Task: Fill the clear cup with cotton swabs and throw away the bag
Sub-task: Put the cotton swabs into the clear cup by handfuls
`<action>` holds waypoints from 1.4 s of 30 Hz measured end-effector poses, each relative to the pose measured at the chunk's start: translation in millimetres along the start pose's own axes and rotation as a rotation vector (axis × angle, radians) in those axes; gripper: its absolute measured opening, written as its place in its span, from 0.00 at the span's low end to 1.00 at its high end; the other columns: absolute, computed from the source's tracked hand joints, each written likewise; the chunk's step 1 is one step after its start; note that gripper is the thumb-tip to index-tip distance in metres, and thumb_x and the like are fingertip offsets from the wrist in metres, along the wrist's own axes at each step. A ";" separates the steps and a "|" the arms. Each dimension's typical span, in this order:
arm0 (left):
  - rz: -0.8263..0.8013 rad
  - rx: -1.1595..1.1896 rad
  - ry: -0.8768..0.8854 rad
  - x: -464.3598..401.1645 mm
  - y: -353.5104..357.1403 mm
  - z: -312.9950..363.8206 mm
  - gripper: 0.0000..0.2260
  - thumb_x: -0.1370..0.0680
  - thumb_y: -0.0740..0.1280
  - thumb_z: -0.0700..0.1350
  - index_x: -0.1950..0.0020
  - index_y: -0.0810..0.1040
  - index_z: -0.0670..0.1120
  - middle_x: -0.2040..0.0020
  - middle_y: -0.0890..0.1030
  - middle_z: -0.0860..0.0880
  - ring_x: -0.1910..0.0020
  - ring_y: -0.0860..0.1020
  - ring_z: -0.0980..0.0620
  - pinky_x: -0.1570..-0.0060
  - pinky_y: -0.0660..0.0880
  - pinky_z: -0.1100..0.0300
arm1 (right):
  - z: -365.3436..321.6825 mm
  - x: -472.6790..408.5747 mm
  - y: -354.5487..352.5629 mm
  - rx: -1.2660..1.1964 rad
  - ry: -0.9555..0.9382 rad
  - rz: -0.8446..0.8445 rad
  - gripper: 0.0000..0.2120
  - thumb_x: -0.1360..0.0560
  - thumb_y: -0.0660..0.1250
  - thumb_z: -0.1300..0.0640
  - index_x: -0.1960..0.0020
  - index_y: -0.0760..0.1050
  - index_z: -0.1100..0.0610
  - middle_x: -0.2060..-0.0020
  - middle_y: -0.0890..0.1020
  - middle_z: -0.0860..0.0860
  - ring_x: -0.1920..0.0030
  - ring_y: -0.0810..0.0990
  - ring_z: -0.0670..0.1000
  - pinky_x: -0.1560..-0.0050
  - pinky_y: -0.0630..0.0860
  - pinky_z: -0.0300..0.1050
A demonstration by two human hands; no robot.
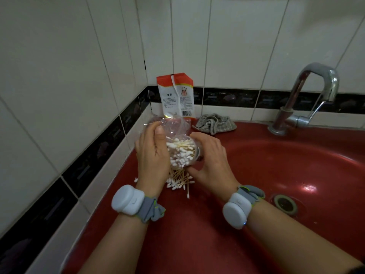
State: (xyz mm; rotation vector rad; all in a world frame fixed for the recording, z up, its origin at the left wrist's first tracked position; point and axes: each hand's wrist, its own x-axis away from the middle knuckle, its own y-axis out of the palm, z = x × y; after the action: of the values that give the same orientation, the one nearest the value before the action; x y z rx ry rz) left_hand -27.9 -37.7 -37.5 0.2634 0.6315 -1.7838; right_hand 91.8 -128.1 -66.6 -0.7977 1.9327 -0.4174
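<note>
A clear cup [182,153] packed with white-tipped cotton swabs is tilted between my two hands above the sink's left ledge. My left hand [152,153] grips its left side together with a crumpled clear plastic bag [169,125] that bunches up behind the cup. My right hand [209,161] curls round the cup's right side and bottom. A pile of loose cotton swabs [178,179] lies on the red ledge just below the cup.
A red sink [276,175] with a drain [285,203] lies to the right, a chrome faucet [308,99] at its back. A red-and-white packet [176,95] leans on the tiled wall, a grey cloth [215,123] beside it.
</note>
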 end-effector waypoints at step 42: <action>-0.181 -0.172 0.270 -0.4 -16.8 6.6 0.07 0.27 0.66 0.46 0.54 0.82 0.46 0.56 0.78 0.51 0.53 0.76 0.52 0.51 0.73 0.58 | -1.3 -1.6 -3.0 -0.016 -0.014 -0.054 0.32 0.37 0.73 0.52 0.35 0.65 0.49 0.39 0.73 0.47 0.37 0.67 0.47 0.39 0.64 0.47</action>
State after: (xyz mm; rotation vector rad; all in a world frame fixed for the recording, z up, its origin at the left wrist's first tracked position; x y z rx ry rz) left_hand -42.7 -37.9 -27.1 0.3411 1.0242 -1.8681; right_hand 92.2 -129.2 -63.2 -0.8624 1.9072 -0.4279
